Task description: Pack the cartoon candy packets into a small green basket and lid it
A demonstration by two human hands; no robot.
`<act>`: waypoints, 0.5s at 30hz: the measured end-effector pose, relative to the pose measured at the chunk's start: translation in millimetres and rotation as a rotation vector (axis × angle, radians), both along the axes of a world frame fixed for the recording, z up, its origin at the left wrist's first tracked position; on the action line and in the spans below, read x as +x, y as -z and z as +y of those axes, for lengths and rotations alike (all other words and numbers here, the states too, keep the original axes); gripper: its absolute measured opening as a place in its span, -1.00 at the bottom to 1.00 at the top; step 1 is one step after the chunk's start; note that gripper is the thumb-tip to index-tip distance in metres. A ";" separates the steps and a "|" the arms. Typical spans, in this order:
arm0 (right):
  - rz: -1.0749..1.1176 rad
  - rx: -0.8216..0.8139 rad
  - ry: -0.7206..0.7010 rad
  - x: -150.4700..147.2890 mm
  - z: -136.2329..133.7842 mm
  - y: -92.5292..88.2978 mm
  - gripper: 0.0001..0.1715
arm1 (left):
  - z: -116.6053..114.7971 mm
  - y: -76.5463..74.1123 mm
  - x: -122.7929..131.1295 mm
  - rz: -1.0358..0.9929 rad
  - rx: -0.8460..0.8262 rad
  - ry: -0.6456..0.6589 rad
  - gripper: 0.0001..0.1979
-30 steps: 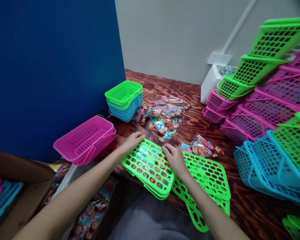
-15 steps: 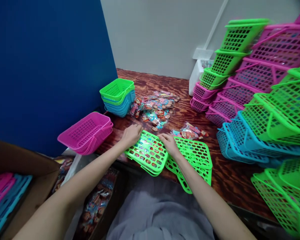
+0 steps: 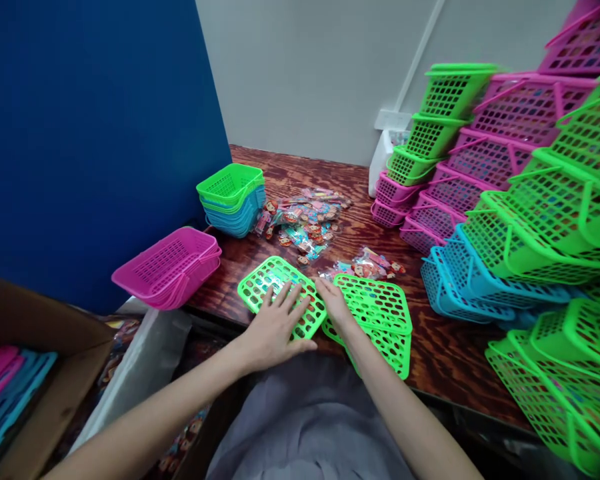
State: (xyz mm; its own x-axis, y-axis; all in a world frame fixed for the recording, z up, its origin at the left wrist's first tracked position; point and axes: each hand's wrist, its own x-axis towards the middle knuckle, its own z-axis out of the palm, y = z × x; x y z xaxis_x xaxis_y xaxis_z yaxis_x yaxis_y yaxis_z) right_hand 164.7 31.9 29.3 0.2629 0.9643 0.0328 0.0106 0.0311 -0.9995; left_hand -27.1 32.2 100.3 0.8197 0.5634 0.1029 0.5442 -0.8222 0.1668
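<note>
A green lid with oval holes [image 3: 260, 280] covers what looks like a green basket at the table's front edge, and coloured packets show through its holes. My left hand [image 3: 277, 327] lies flat on the lid with fingers spread. At the lid's right edge, the bent fingers of my right hand [image 3: 333, 303] grip the rim; their tips are partly hidden. Beside them, loose green lids [image 3: 380, 300] overlap on the table, partly under my right forearm. Bagged doll-figure items [image 3: 310, 223] are heaped just behind, with a smaller group [image 3: 367, 265] near the loose lids.
Nested pink baskets [image 3: 167, 267] stand at the left edge, with a green and blue basket stack [image 3: 233, 197] behind. Tall piles of filled pink baskets [image 3: 513, 110], green baskets [image 3: 545, 213] and blue baskets [image 3: 460, 287] line the right. A cardboard box [image 3: 87, 373] holds lids at lower left.
My left hand has left the lid's far left corner and moved forward onto its top, flattening out. The covered basket has turned slightly. My right hand stays at its edge; the view has shifted.
</note>
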 end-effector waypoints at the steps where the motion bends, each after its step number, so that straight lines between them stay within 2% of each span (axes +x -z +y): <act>1: -0.019 0.007 -0.016 2.6 0.0 -1.1 -0.35 | -8.2 3.2 -3.6 0.017 -0.011 0.020 -0.05; 3: -0.067 0.017 -0.048 8.8 1.9 -2.7 -0.38 | -14.8 7.9 -7.5 0.057 -0.032 0.039 0.11; 5: -0.111 0.020 -0.075 14.0 4.8 -3.5 -0.43 | -13.6 10.5 -7.3 0.082 -0.030 0.056 0.18; 10: -0.171 0.053 -0.072 16.2 5.9 -2.2 -0.51 | -11.9 18.2 -3.0 0.013 0.097 0.026 -0.01; 15: -0.129 0.059 -0.090 16.0 4.0 1.3 -0.56 | -13.8 26.2 -3.4 -0.012 0.127 0.045 -0.08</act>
State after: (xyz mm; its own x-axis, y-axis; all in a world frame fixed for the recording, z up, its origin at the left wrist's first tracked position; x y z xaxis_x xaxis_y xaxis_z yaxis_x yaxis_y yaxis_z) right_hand 180.7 36.0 28.0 0.1657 0.9790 0.1184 0.1331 0.0968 -0.9864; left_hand -30.5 18.3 74.1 0.8422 0.5078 0.1811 0.5048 -0.8607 0.0659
